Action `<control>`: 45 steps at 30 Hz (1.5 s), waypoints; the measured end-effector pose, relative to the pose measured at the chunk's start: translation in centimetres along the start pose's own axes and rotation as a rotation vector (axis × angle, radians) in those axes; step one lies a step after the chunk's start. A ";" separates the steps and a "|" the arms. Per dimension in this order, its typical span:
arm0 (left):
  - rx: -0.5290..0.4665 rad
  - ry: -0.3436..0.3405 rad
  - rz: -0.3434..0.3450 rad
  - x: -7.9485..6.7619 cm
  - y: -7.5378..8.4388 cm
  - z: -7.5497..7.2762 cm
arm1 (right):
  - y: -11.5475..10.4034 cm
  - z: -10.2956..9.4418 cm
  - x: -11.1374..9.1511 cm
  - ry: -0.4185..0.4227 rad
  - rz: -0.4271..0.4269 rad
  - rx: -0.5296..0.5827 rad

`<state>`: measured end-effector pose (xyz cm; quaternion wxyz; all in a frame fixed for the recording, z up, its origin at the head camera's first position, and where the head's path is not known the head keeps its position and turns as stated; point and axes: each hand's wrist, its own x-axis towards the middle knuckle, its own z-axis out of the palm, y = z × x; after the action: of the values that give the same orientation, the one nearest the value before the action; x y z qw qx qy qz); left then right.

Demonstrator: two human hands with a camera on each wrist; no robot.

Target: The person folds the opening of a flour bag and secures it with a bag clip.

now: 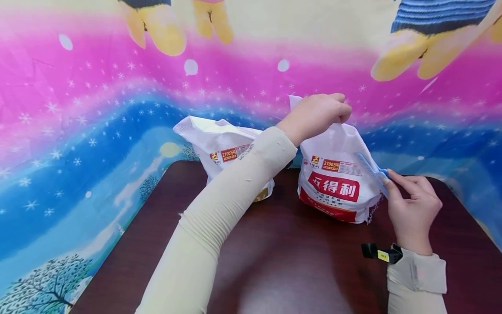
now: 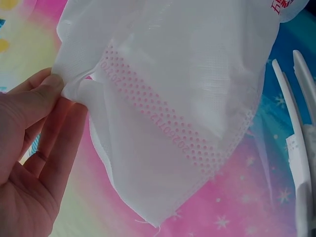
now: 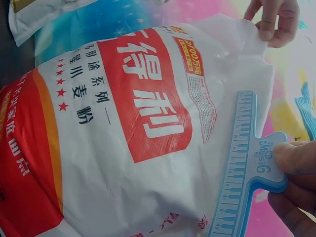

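Note:
A white flour bag [image 1: 327,150] with red panels and Chinese lettering stands on the table. My left hand [image 1: 319,114] pinches its loose top edge, thumb against fingers, as the left wrist view shows at the plastic's folded edge [image 2: 74,94]. Between the thumb and fingers of my right hand [image 1: 415,207] is a long blue bag clip [image 3: 264,160] with a piano-key pattern and the word Music. The clip's long bar overlaps the bag's upper right side. In the left wrist view, its two bars stand apart at the right edge.
Another white flour bag [image 1: 219,139] stands to the left, partly behind my left sleeve [image 1: 211,218]. Both bags are on a dark brown table [image 1: 274,261]. A colourful printed cloth [image 1: 243,83] hangs right behind it. A black strap [image 1: 386,253] juts from my right wrist.

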<state>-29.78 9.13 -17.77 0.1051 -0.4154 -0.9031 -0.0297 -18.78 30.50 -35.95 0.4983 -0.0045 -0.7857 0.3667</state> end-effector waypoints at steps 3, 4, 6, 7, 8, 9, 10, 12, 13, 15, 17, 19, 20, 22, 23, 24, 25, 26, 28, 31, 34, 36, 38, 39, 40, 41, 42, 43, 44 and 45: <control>0.009 0.007 -0.004 0.1 -0.1 0.0 | -0.1 0.2 0.2 0.004 0.004 0.004; 0.014 0.008 -0.003 0.1 -0.1 0.0 | -0.2 0.3 0.2 0.007 0.009 0.010; 0.015 0.007 -0.002 0.1 -0.1 0.1 | -0.2 0.5 0.3 0.008 0.011 0.015; 0.016 0.007 0.002 0.1 -0.1 0.1 | -0.2 0.5 0.3 0.007 0.010 0.017; 0.018 0.006 0.004 0.1 -0.1 0.2 | -0.2 0.6 0.2 0.008 0.012 0.020; 0.019 0.003 0.005 0.1 -0.1 0.2 | -0.2 0.6 0.3 0.010 0.011 0.022; 0.018 0.002 0.006 0.1 -0.1 0.3 | -0.3 0.7 0.3 0.014 0.012 0.023; 0.020 0.001 0.007 0.1 -0.1 0.3 | -0.3 0.8 0.3 0.018 0.008 0.020; 0.023 0.000 0.008 0.1 -0.1 0.4 | -0.4 1.0 0.3 0.024 0.014 0.024; 0.024 0.000 0.007 0.1 -0.2 0.4 | -0.5 1.3 0.3 0.036 0.027 0.032; 0.024 0.004 0.006 -0.1 -0.3 0.4 | -0.7 1.6 0.3 0.045 0.032 0.038; 0.021 0.007 0.003 -0.2 -0.4 0.4 | -0.8 1.9 0.3 0.059 0.040 0.052; 0.020 0.008 0.001 -0.3 -0.4 0.4 | -0.9 1.9 0.3 0.063 0.039 0.057; 0.018 0.009 0.000 -0.3 -0.4 0.4 | -0.9 2.0 0.2 0.068 0.036 0.059; 0.017 0.009 0.003 -0.3 -0.4 0.5 | -0.9 2.0 0.2 0.070 0.035 0.062; 0.016 0.010 0.005 -0.3 -0.4 0.5 | -0.8 2.0 0.1 0.072 0.036 0.062; 0.017 0.010 0.008 -0.3 -0.3 0.6 | -0.8 2.0 0.1 0.075 0.040 0.062; 0.015 0.011 0.010 -0.2 -0.3 0.6 | -0.8 1.9 0.1 0.072 0.037 0.059; 0.017 0.012 0.017 -0.1 -0.3 0.6 | -0.7 1.8 0.0 0.061 0.026 0.052; 0.030 0.013 0.021 0.0 -0.3 0.6 | -0.7 1.7 0.1 0.051 0.021 0.062; 0.055 0.015 0.026 0.1 -0.2 0.5 | -0.6 1.6 0.2 0.039 0.004 0.069; 0.063 0.017 0.026 0.1 -0.2 0.5 | -0.6 1.6 0.4 0.036 -0.006 0.076; 0.072 0.017 0.027 0.0 -0.1 0.4 | -0.7 1.6 0.5 0.034 -0.014 0.077; 0.072 0.017 0.027 0.0 -0.1 0.4 | -0.7 1.6 0.7 0.035 -0.017 0.076; 0.073 0.015 0.027 0.0 -0.1 0.4 | -0.7 1.7 0.8 0.035 -0.020 0.072; 0.076 0.014 0.026 0.0 0.0 0.4 | -0.8 1.8 0.9 0.040 -0.015 0.073; 0.080 0.014 0.026 0.0 0.0 0.4 | -0.8 1.9 1.0 0.034 -0.017 0.066; 0.083 0.013 0.026 0.0 0.0 0.4 | -0.9 2.0 1.1 0.038 -0.010 0.059; 0.087 0.013 0.025 0.0 0.0 0.4 | -1.0 2.1 1.2 0.039 -0.006 0.049; 0.090 0.013 0.025 0.0 0.0 0.4 | -1.1 2.2 1.2 0.038 -0.002 0.040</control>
<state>-29.84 9.25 -18.18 0.1302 -0.4213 -0.8975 0.0097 -20.72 28.94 -34.87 0.5134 -0.0008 -0.7687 0.3815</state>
